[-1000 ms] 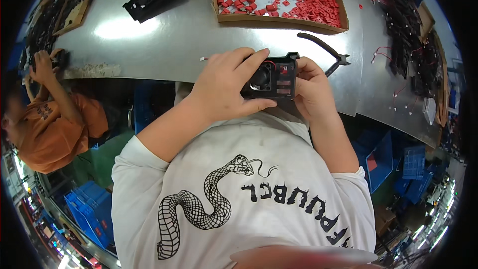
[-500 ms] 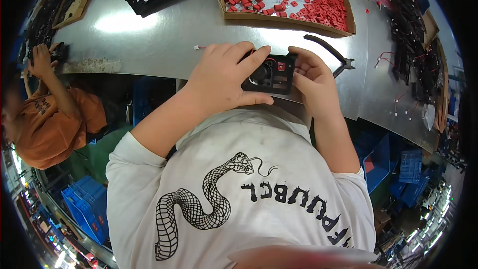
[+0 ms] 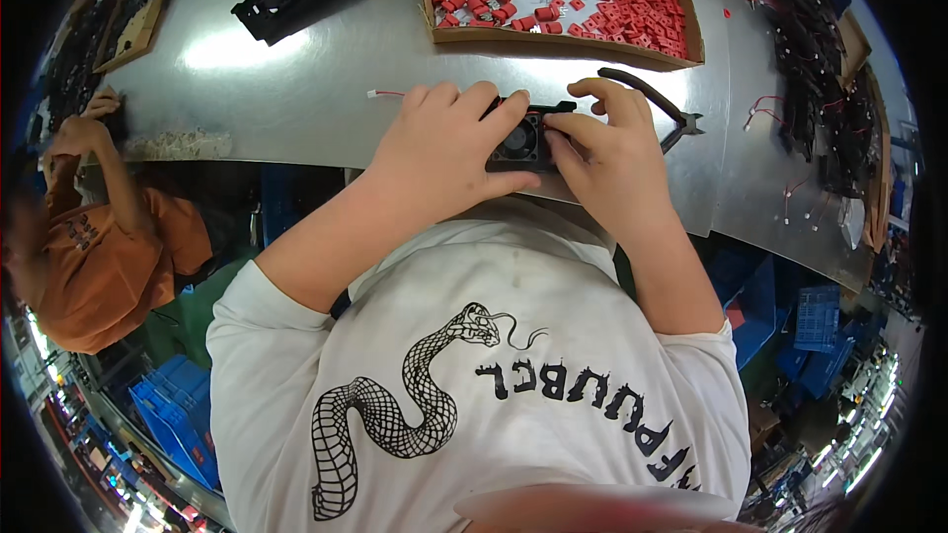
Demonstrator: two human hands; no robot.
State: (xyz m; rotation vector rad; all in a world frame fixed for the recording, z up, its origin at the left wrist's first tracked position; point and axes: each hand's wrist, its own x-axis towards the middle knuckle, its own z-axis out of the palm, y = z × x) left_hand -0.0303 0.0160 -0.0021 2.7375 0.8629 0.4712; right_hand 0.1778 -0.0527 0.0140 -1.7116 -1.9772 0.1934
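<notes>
Black housing (image 3: 518,142) in left hand (image 3: 441,145), right hand (image 3: 614,156) apparently touching it

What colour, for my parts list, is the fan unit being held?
The fan unit is black, best seen in the head view, though partly covered.

- fan housing (image 3: 516,143): all blk
- its cable (image 3: 391,94): red, w/ wht plug (image 3: 372,94)
- pliers (image 3: 644,89): blk handles
- small parts (image 3: 647,10): bright red
- tray (image 3: 553,42): brn cardboard
- tabletop (image 3: 346,64): silver-gry
- wearer's shirt (image 3: 523,271): wht, w/ blk scaly snake print + blk lettering
- co-worker's shirt (image 3: 104,281): orange, dk lettering
- crate (image 3: 178,415), lower L: blue
- floor (image 3: 197,328): grn
</notes>
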